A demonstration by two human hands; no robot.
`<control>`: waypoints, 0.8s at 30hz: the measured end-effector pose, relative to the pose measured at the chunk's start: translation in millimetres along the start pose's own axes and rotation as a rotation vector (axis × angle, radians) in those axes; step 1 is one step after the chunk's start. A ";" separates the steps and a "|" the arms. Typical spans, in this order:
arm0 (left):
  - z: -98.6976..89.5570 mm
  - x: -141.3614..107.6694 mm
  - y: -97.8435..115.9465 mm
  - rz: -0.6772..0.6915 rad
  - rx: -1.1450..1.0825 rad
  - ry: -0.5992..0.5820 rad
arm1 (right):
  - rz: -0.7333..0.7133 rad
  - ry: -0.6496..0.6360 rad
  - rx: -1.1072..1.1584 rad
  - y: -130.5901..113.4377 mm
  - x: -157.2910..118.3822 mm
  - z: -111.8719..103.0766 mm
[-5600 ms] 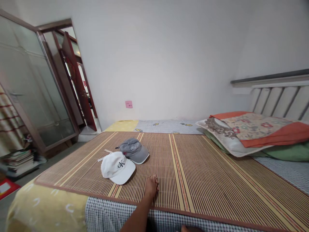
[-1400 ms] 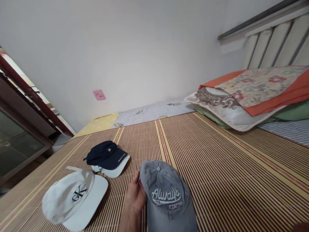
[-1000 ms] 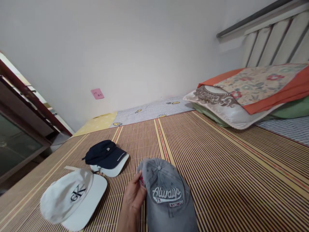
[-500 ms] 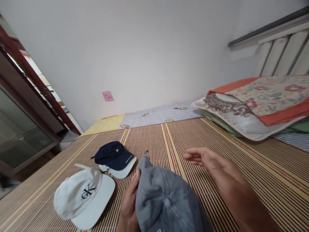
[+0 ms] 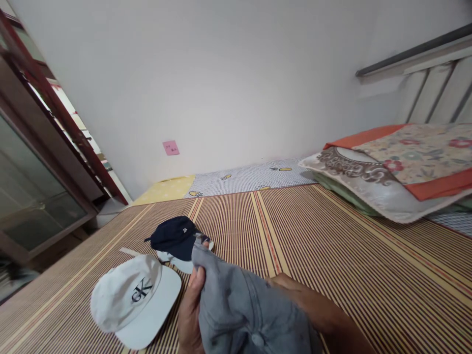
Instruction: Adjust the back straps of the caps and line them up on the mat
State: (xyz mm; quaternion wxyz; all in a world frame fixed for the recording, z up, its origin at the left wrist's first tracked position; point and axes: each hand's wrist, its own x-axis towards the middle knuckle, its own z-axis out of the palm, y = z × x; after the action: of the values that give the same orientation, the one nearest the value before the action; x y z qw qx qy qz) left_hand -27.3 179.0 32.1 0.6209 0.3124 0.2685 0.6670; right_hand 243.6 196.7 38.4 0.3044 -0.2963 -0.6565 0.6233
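A grey baseball cap (image 5: pixel 239 300) is held up close in front of me, crown with its button facing me. My left hand (image 5: pixel 191 305) grips its left edge, thumb on the near side. At the cap's right side, my right hand (image 5: pixel 287 285) reaches in behind the fabric, so its fingers are mostly hidden and I cannot tell whether they grip. Left of my left hand lies a white cap (image 5: pixel 129 300) with dark letters on its front. Behind that rests a navy cap (image 5: pixel 171 236) with a pale brim, partly covered by the grey cap's tip.
The caps lie on a striped bamboo mat (image 5: pixel 228 221). At the right are a silvery pillow (image 5: pixel 354 191) and a floral cloth with orange edging (image 5: pixel 420 157). A white wall (image 5: pixel 258 88) rises behind, and a glass-doored cabinet (image 5: pixel 40 211) stands at the left.
My right hand has moved left and down from over the mat to behind the grey cap. The grey cap has shifted slightly left, and its tip now overlaps the navy cap.
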 end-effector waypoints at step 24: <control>55.7 -22.9 3.2 -0.172 0.644 -0.322 | -0.088 0.083 -0.033 -34.4 -27.0 -41.3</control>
State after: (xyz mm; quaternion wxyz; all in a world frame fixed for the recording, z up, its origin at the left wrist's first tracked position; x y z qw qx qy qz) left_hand 13.2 154.3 69.4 0.5787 0.5693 0.3887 0.4359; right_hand 292.3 200.6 73.5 0.3537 -0.2977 -0.6660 0.5854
